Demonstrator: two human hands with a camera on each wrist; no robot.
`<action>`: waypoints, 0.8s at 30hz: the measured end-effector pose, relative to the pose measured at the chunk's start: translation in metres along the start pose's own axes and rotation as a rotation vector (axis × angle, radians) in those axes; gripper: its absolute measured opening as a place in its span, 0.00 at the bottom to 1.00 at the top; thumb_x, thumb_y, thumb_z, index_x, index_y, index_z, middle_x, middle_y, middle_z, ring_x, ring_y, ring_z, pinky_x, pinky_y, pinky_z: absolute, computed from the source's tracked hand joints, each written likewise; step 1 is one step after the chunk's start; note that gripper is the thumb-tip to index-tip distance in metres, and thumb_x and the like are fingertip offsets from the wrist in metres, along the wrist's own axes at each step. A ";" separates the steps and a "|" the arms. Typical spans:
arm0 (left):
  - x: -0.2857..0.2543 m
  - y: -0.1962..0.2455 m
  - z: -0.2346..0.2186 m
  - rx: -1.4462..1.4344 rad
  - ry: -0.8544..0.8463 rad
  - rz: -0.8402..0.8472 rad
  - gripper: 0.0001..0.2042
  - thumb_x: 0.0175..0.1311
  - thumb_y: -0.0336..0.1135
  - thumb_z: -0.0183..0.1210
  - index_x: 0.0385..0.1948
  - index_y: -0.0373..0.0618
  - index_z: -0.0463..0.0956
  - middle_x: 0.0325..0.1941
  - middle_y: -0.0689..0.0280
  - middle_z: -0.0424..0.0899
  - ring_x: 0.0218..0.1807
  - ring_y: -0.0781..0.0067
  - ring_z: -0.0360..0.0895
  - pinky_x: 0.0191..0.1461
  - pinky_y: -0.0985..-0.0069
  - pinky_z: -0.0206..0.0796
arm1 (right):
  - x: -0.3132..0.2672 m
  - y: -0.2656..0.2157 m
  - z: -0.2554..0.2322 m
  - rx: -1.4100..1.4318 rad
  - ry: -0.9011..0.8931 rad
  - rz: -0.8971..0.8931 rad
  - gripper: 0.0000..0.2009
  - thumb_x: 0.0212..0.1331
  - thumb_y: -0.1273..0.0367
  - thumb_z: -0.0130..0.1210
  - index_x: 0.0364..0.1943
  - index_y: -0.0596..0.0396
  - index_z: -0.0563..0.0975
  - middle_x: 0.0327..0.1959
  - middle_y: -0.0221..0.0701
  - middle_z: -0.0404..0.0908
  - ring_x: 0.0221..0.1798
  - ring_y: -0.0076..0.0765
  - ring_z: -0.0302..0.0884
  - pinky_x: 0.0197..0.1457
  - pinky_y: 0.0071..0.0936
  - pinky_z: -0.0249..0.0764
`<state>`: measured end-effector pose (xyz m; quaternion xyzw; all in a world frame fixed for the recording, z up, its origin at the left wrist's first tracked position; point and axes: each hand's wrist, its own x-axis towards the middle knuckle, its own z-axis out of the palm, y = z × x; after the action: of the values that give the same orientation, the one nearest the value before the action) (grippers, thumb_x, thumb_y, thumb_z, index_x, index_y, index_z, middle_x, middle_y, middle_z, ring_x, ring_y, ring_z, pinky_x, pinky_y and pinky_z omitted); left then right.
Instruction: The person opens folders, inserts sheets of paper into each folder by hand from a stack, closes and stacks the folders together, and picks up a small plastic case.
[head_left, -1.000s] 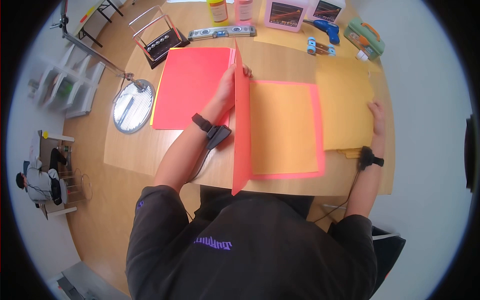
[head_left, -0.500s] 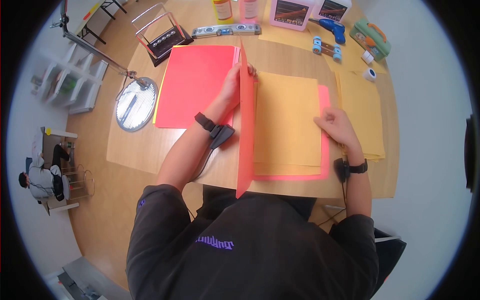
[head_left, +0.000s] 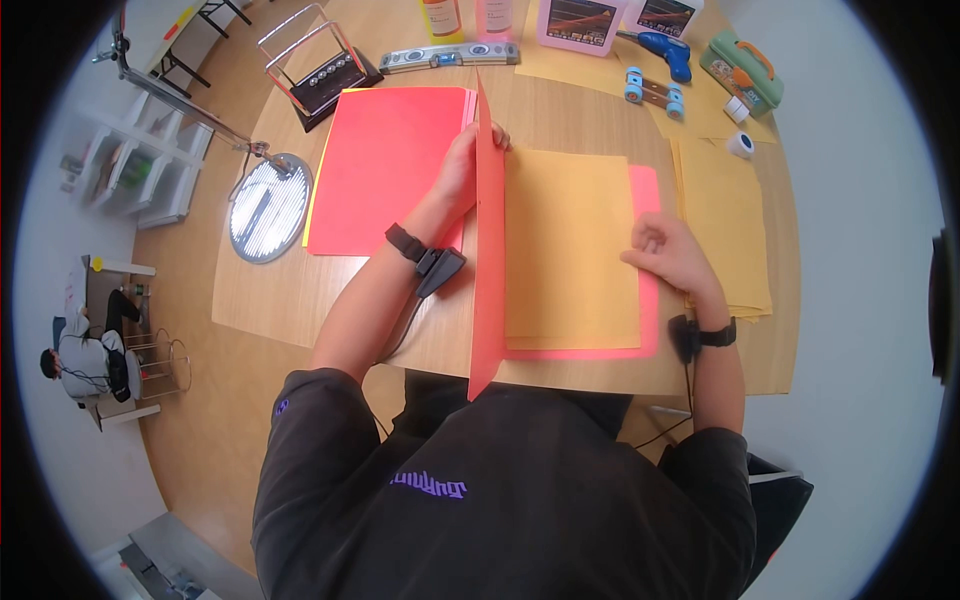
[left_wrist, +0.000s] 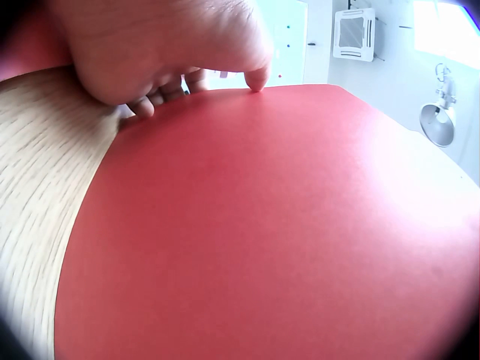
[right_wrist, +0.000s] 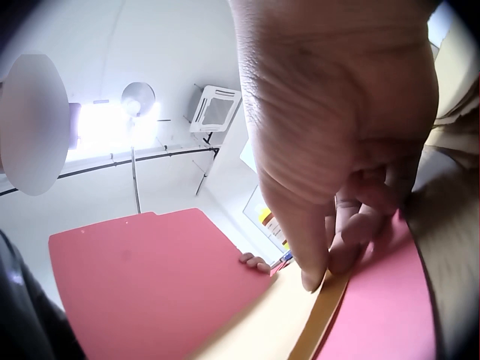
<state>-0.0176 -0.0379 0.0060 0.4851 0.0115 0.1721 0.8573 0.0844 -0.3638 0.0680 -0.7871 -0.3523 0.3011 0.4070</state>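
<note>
A red folder stands open on the table, its cover (head_left: 488, 240) raised on edge. My left hand (head_left: 460, 172) grips that cover near its far end, thumb on one face and fingers wrapped over the edge. Inside the folder lie tan paper envelopes (head_left: 570, 250), with the pinkish-red back panel (head_left: 648, 300) showing along their right and near sides. My right hand (head_left: 675, 255) is at the right edge of the envelopes. In the right wrist view its thumb and curled fingers pinch the envelope edge (right_wrist: 319, 319) just over the pink panel.
More red folders (head_left: 390, 170) lie stacked at left, and tan envelopes (head_left: 725, 230) at right. Behind stand a Newton's cradle (head_left: 325, 85), a spirit level (head_left: 450, 57), bottles, a blue drill (head_left: 668, 55), a toy car (head_left: 653, 93) and a green case (head_left: 740, 75). A round lamp (head_left: 270, 210) sits left.
My right hand has brought a tan envelope leftward from the right stack onto those in the folder, and its near edge now lines up better. My left hand keeps holding the cover upright.
</note>
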 end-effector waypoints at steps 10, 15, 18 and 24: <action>0.000 0.000 0.005 -0.025 -0.073 0.132 0.14 0.76 0.43 0.44 0.32 0.44 0.69 0.35 0.66 0.71 0.43 0.68 0.69 0.55 0.71 0.63 | -0.001 0.018 -0.038 -0.198 0.429 -0.102 0.14 0.52 0.69 0.71 0.32 0.55 0.73 0.19 0.17 0.65 0.25 0.12 0.62 0.28 0.15 0.59; -0.009 0.012 0.018 0.063 -0.056 0.142 0.14 0.77 0.43 0.43 0.33 0.44 0.69 0.35 0.66 0.70 0.44 0.68 0.67 0.56 0.70 0.61 | -0.017 0.075 -0.108 -0.465 0.933 0.107 0.19 0.54 0.58 0.71 0.38 0.55 0.77 0.23 0.25 0.76 0.28 0.29 0.74 0.35 0.31 0.71; -0.008 0.012 0.018 0.050 -0.052 0.152 0.14 0.77 0.41 0.43 0.33 0.44 0.69 0.35 0.66 0.70 0.44 0.67 0.67 0.57 0.70 0.61 | -0.040 0.130 -0.141 -0.846 1.039 0.094 0.28 0.51 0.50 0.71 0.47 0.56 0.79 0.34 0.33 0.84 0.38 0.39 0.81 0.45 0.39 0.74; -0.003 0.004 0.005 0.023 -0.086 0.151 0.12 0.77 0.39 0.43 0.33 0.44 0.69 0.35 0.66 0.69 0.44 0.68 0.67 0.57 0.71 0.62 | -0.054 0.148 -0.165 -0.605 0.779 0.503 0.33 0.45 0.46 0.73 0.50 0.55 0.79 0.40 0.33 0.85 0.44 0.35 0.83 0.52 0.36 0.74</action>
<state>-0.0202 -0.0409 0.0111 0.5013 -0.0601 0.2152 0.8359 0.2247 -0.5396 0.0325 -0.9821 -0.0476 -0.0390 0.1783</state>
